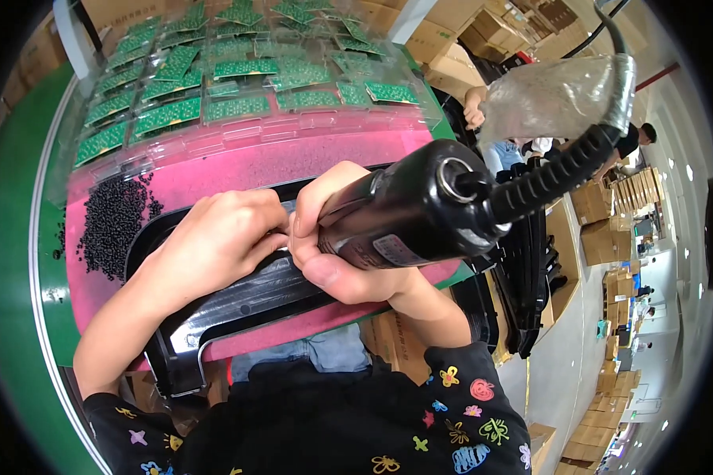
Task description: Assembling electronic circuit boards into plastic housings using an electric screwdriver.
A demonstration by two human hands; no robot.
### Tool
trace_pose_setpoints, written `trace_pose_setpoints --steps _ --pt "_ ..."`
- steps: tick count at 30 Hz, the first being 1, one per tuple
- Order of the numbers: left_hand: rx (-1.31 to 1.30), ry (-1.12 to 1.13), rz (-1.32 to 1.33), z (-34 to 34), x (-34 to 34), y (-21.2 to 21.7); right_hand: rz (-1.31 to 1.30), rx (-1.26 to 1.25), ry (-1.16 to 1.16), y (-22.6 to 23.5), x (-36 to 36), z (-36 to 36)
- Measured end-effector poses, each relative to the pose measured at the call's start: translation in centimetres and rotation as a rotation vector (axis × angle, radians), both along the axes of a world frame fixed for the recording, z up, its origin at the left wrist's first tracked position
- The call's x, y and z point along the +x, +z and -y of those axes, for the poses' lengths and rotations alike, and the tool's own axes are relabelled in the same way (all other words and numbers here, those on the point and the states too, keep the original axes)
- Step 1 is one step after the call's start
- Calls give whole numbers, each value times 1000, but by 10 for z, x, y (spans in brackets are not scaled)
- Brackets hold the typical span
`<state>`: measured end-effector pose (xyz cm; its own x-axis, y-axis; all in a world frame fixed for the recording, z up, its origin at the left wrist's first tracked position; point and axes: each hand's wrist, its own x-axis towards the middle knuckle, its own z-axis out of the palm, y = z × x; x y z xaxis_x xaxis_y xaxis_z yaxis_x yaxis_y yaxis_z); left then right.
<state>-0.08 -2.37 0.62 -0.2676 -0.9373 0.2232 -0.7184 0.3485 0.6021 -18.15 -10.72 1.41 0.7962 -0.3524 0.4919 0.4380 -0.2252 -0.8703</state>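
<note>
My right hand (337, 257) is wrapped round a black electric screwdriver (404, 214), tilted so its corded end points up to the right. Its bit end is hidden behind my fingers. My left hand (226, 237) meets the right at that end, thumb and fingertips pinched together; what they hold, if anything, is hidden. Beneath both hands lies a long black plastic frame-like part (238, 309) with a shiny inner surface, on a pink mat (238, 162). A heap of small black screw-like pieces (115, 226) sits left of my left hand.
Clear plastic trays with several green circuit boards (166, 116) stand at the far side of the green table (16, 229). The screwdriver's thick cord (562, 174) rises to the right. Black plastic parts (527, 293) are stacked at right. Another person's hand (474, 107) is beside a clear plastic bag (547, 95).
</note>
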Motion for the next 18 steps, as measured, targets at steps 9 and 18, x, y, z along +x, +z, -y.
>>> trace_pose_setpoints --steps 9,18 --pt "108 -20 118 -2 0 2 60 132 23 1 -5 -6" --pt "93 -147 70 2 -1 7 306 281 -51 21 -12 -11"
